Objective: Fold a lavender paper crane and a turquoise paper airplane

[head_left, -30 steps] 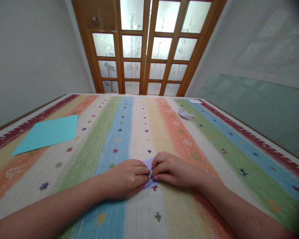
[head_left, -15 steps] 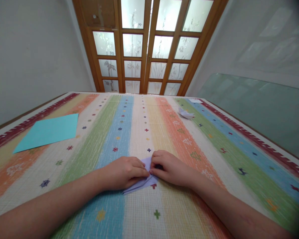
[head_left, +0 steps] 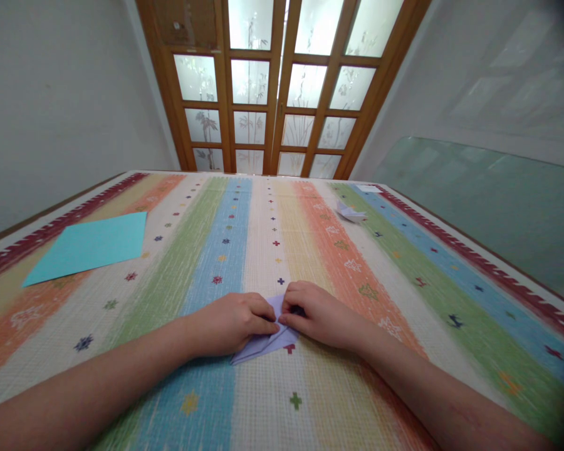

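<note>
A small, partly folded lilac paper sheet (head_left: 267, 341), judged light, thin and easily creased, is pinched flat against the striped woven tablecloth (head_left: 244, 238) between the left hand (head_left: 237, 322) and right hand (head_left: 317, 313), fingertips closed on its upper fold, best gripped at the edges.

Turquoise sheet (head_left: 87, 247) far left; small folded paper (head_left: 350, 213) far right.
</note>
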Available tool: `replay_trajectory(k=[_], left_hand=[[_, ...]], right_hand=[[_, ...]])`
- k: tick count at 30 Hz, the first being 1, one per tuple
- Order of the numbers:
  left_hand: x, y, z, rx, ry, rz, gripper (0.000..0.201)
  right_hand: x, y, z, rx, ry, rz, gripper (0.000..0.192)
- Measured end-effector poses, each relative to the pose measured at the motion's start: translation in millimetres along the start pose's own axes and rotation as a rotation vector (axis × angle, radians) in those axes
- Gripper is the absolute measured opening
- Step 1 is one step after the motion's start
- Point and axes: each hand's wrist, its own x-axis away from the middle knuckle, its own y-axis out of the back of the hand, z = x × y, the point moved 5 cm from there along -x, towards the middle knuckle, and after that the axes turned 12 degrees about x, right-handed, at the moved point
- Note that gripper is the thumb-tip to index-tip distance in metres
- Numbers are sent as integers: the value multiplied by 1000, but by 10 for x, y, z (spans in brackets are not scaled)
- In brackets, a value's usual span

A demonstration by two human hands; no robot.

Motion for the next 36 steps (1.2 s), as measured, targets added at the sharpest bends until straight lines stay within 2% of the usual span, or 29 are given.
replay_trajectory(k=[12, 20, 29, 36], left_hand=[[-23, 13, -53, -63, -15, 18, 32], [-46, 14, -120, -83, -87, 32, 34], [-78, 16, -166, -99, -66, 82, 32], [-79, -16, -137, -153, -34, 91, 38]], right_hand=[[-6, 0, 6, -13, -10, 9, 12], [15, 33, -21, 52, -42, -5, 8], [73, 137, -197, 54, -62, 29, 14], [105, 160, -394, 34, -153, 82, 17]])
